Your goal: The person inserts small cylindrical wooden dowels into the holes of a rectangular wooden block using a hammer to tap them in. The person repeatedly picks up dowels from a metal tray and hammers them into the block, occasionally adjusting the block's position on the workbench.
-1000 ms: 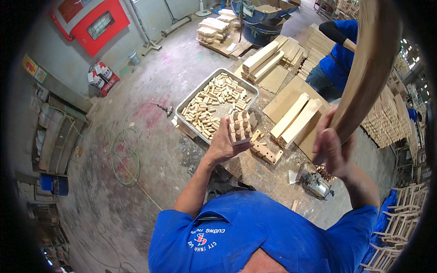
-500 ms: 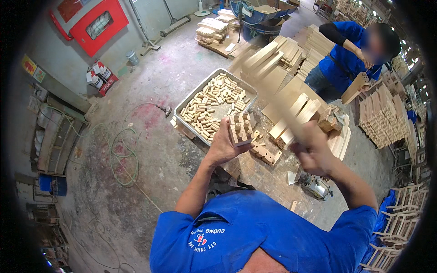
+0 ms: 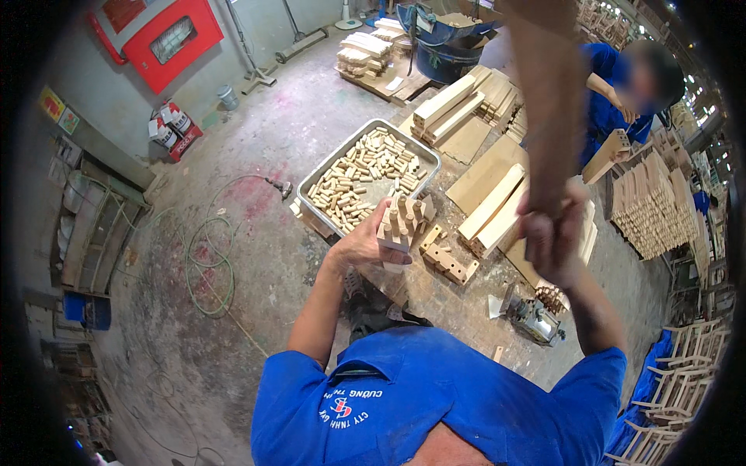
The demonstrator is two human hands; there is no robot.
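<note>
My left hand [image 3: 359, 242] is closed around a small bundle of pale wooden blocks [image 3: 395, 242]. Several short wooden dowels [image 3: 403, 217] stand up out of the blocks' top faces. Raised at the right, my right hand [image 3: 555, 233] grips a long, flat brown wooden bar [image 3: 546, 116], which rises close to the camera and blurs there. Just beyond my left hand sits a metal tray [image 3: 437, 165] full of loose dowels [image 3: 377, 161]. Drilled wooden blocks [image 3: 451, 266] lie on the bench to the right of the held bundle.
Long wooden pieces [image 3: 493, 210] and stacked timber [image 3: 497, 97] cover the bench's far side. A metal device [image 3: 536, 321] stands near its right edge. At the far right a co-worker [image 3: 602, 101] in blue handles a wooden piece [image 3: 607, 155]. A hose [image 3: 214, 268] coils on the floor at left.
My right hand and the bar have swung upward, the bar now standing upright near the camera. The left hand with the blocks has shifted slightly left and tilted, showing the dowels more from the side.
</note>
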